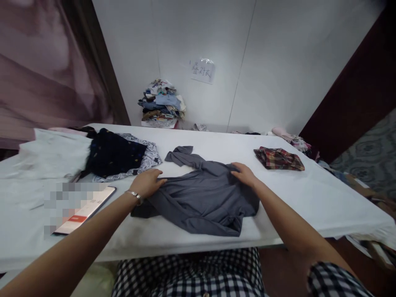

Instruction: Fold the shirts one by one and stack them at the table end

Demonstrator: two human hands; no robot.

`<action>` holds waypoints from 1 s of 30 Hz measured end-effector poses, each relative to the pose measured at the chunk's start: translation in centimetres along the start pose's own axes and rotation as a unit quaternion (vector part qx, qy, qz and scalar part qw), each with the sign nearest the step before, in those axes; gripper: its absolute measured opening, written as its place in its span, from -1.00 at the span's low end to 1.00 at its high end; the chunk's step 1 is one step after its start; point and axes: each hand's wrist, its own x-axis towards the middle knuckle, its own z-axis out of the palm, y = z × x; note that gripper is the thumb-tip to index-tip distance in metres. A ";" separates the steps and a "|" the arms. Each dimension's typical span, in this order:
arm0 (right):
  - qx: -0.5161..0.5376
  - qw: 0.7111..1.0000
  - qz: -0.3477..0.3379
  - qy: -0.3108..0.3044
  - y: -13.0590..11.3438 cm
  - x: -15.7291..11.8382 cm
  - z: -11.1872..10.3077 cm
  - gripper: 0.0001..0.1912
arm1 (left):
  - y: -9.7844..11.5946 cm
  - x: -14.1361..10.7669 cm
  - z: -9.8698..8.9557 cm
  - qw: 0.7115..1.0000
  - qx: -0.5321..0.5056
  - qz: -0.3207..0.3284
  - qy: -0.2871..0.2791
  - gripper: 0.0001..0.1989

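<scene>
A dark grey long-sleeved shirt (201,194) lies crumpled across the white table in front of me. One sleeve stretches away towards the back, while the other is bent along the near side. My left hand (147,184) is closed on the shirt's left edge; a silver bracelet circles that wrist. At the shirt's far right edge, my right hand (244,174) pinches the cloth between thumb and fingers. Part of the fabric under both hands is hidden.
A folded red plaid shirt (280,159) lies to the right. Left are a black garment (116,152), white clothes (55,152) and a tablet-like screen (86,210). Stacked clothes (162,103) stand by the wall, below a paper sign (202,71). The white table (324,198) has its edge near me.
</scene>
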 end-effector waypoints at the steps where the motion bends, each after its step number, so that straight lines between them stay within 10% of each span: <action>1: -0.023 1.000 -0.002 -0.021 -0.4 1.3 0.7 -0.46 | -0.1 0.7 0.5 0.999 0.009 -0.018 -0.043 -0.51; 4: -0.051 0.997 0.010 -0.049 -1.4 4.0 2.7 -0.36 | -0.1 1.7 1.7 0.990 0.023 -0.052 -0.129 -0.58; 10: -0.086 0.996 0.027 -0.016 -1.5 6.6 1.6 -0.82 | -0.9 2.8 -0.8 0.990 0.021 -0.052 -0.127 -0.77; 15: -0.096 0.985 0.082 0.117 -1.0 9.6 -3.0 -0.62 | -1.2 7.7 -4.8 0.993 0.012 -0.093 0.066 -0.67; 19: -0.064 0.975 0.110 0.181 -0.6 10.5 -4.1 -0.51 | 0.8 10.7 -3.7 0.988 -0.039 -0.052 0.138 -0.55; 23: 0.098 0.987 0.028 0.126 0.1 5.9 -3.1 -0.62 | 1.6 8.6 0.1 0.990 -0.091 0.083 0.072 -0.59; 30: 0.165 0.979 -0.118 -0.038 -2.1 -12.7 -0.6 -0.62 | -2.4 -1.3 3.1 0.976 -0.096 0.195 -0.011 -0.48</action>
